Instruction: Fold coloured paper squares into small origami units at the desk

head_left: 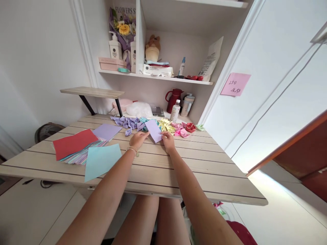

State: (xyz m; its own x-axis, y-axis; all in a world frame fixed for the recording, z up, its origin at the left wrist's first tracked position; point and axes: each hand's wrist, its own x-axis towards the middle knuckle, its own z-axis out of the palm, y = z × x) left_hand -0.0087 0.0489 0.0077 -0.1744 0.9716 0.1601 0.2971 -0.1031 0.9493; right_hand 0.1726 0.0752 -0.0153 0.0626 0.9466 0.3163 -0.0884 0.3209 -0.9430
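A light purple sheet of paper [153, 130], looking folded into a narrow rectangle, is held tilted up over the table between my two hands. My left hand [139, 139], with bracelets at its wrist, pinches the paper's left edge. On the other side, my right hand [168, 141] grips the lower right edge between thumb and fingers. Just behind lie folded paper pieces in groups: purple ones [125, 121], yellow ones [166, 126], pink ones [181, 130] and a red one [190, 127]. Some blue-green pieces are partly hidden by the held paper.
To the left, a fanned stack of coloured paper [76, 144] has a loose light blue sheet [103, 160] and a purple sheet [106, 131] beside it. A small raised shelf [92, 92] stands at the back left. Behind the folded pieces are a bottle [175, 112] and a red jug [174, 99].
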